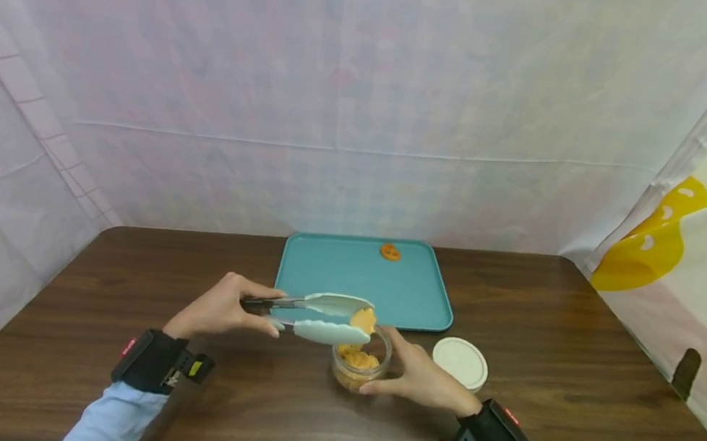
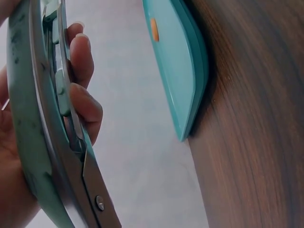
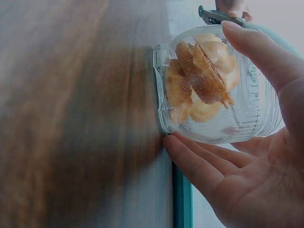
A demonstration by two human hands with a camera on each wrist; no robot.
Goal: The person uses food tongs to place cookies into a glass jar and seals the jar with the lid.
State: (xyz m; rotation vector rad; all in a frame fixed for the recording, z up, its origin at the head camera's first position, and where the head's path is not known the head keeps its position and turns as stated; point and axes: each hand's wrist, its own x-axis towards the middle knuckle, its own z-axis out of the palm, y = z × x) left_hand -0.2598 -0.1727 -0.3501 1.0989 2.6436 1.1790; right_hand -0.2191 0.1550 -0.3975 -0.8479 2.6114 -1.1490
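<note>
My left hand [image 1: 219,311] grips a pair of tongs [image 1: 330,332] with pale mint ends, also close up in the left wrist view. A golden cracker-like snack piece [image 1: 363,320] sits between the tong ends, over the mouth of the jar. My right hand [image 1: 420,379] holds the clear glass jar [image 3: 242,118] upright on the table, thumb on one side and fingers on the other. Inside the jar lie several browned, crisp snack pieces [image 3: 206,76]. The exact kind of snack cannot be told.
Behind the hands lies a teal tray [image 1: 329,265] with a small pretzel [image 1: 391,252] near its far edge. A round white lid [image 1: 460,362] rests on the brown wooden table [image 1: 542,344], right of the jar. A pale cloth [image 1: 341,103] hangs behind the table.
</note>
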